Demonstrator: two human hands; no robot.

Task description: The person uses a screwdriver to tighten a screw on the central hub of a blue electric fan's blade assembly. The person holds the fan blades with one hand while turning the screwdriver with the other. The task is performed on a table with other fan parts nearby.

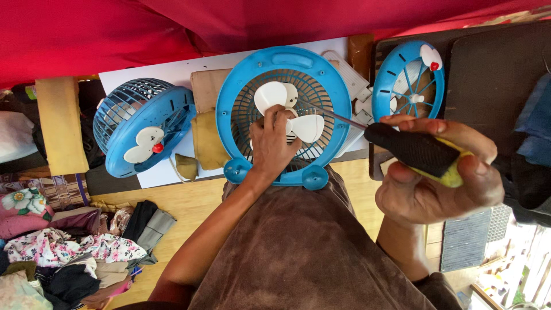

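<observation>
Gripping the screwdriver (422,152) hard in your right hand (439,183) — fingers wrapped tight around its black and yellow handle, the thin metal shaft running toward ten o'clock, its tip reaching the middle of the round blue fan frame (285,115). That frame sits dead centre, propped on your brown-clad lap (298,247), its grille facing you. Your left hand (271,143) is on the white fan blades (290,109) at the hub, fingers curled and pressed against them, holding one blade. Whether the tip is seated in a screw, you cannot tell — your fingers cover it. Over at nine o'clock from the frame, a second blue fan (140,123) lies tilted on the white board (172,74), well apart from your hands. At two o'clock a third blue fan part (408,77) stands just above your right hand. Down at seven o'clock, a heap of clothes (63,252) on the wooden floor
</observation>
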